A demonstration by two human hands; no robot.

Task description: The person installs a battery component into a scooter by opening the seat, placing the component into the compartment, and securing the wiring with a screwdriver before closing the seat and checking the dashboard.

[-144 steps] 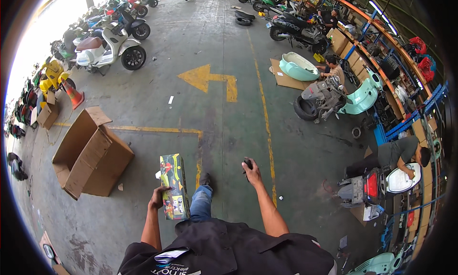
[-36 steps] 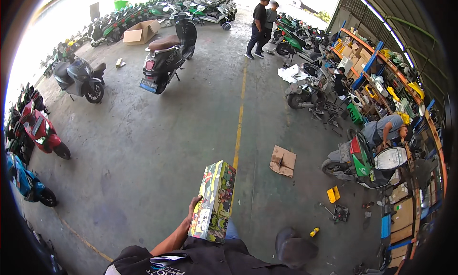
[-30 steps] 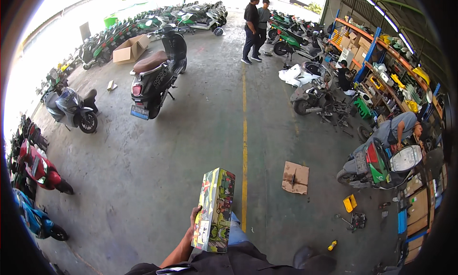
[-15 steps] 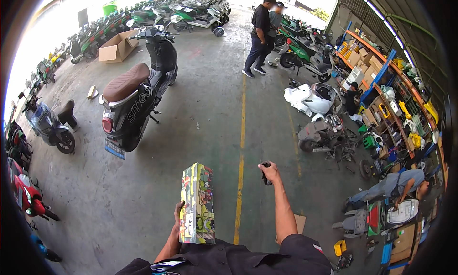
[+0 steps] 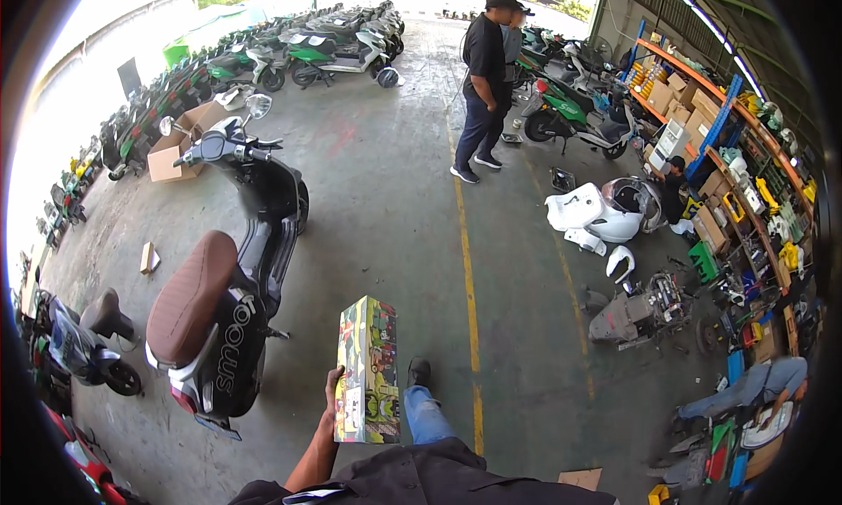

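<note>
A tall printed cardboard box (image 5: 368,373), yellow-green with pictures on its sides, stands upright in front of my body. My left hand (image 5: 332,395) grips its left side; the fingers behind the box are hidden. My right hand is out of the picture. To the left of the box stands a black scooter (image 5: 237,330) with a brown ribbed seat (image 5: 195,296), leaning on its stand. My leg in blue jeans (image 5: 427,415) and a dark shoe (image 5: 419,371) show just right of the box.
A yellow floor line (image 5: 469,303) runs ahead. Two people (image 5: 487,84) stand beyond it. On the right are white scooter body parts (image 5: 592,214), a stripped scooter frame (image 5: 645,312) and shelving (image 5: 732,119). An open carton (image 5: 175,159) and rows of scooters (image 5: 338,49) lie far left.
I have moved forward; the black scooter and the two people appear closer. My right hand, earlier raised with a dark object, has left the view. The box stays in my left hand.
</note>
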